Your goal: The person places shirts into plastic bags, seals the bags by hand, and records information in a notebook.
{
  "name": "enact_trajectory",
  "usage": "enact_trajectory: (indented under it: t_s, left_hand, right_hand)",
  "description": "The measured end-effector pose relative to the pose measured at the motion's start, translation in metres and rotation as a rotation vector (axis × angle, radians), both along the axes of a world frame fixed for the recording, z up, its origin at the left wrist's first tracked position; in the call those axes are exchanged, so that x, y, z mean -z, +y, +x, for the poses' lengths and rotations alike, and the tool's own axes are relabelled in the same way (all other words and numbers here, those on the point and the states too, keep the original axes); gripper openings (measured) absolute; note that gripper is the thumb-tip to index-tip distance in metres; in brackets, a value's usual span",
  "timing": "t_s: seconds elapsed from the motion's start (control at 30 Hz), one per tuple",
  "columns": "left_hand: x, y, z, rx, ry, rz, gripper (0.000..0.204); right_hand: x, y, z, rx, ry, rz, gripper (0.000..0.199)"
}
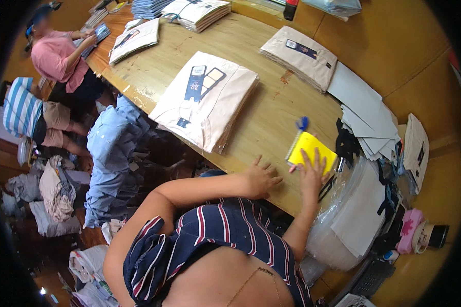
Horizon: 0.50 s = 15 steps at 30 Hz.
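A yellow spiral notepad (306, 145) lies on the wooden table at the right, in front of me. My right hand (311, 168) rests on it with the fingers spread over its cover. By that hand's fingertips a small pinkish object (292, 168) shows at the notepad's edge; its kind is unclear. A small blue object (302, 123) sits just beyond the spiral. My left hand (262, 178) is on the near edge of the table, its fingers apart and holding nothing. Farther left lies a stack of folded pale shirts (205, 102) in clear wrapping, with dark tags.
More packed shirts (299, 57) lie at the far side. White card sheets (366, 110), black straps (347, 140) and clear plastic bags (338, 215) crowd the right. Blue garments (115, 148) hang at the table's left side. Two people (61, 59) are at the far left.
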State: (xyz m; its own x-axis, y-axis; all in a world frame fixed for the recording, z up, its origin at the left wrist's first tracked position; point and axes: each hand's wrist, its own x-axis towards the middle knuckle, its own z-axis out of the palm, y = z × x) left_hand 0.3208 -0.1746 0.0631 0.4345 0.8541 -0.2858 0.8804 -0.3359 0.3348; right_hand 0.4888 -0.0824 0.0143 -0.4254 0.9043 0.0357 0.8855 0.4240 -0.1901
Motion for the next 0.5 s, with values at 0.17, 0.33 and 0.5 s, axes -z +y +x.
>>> enact_trajectory:
  t_s: [0.17, 0.33, 0.5]
  left_hand:
    - [-0.069, -0.031, -0.114, -0.324, -0.627, -0.171, 0.050]
    - [-0.015, -0.042, -0.275, -1.250, -0.686, 0.471, 0.049]
    - [0.051, -0.042, -0.293, -1.295, -0.715, 0.058, 0.060]
  right_hand:
    - [-0.003, 0.032, 0.015, 0.239, 0.147, 0.112, 0.041]
    - [-0.013, 0.016, -0.057, 0.007, 1.009, -0.486, 0.045]
    - [0.027, -0.013, -0.146, -0.060, 1.349, -0.968, 0.062]
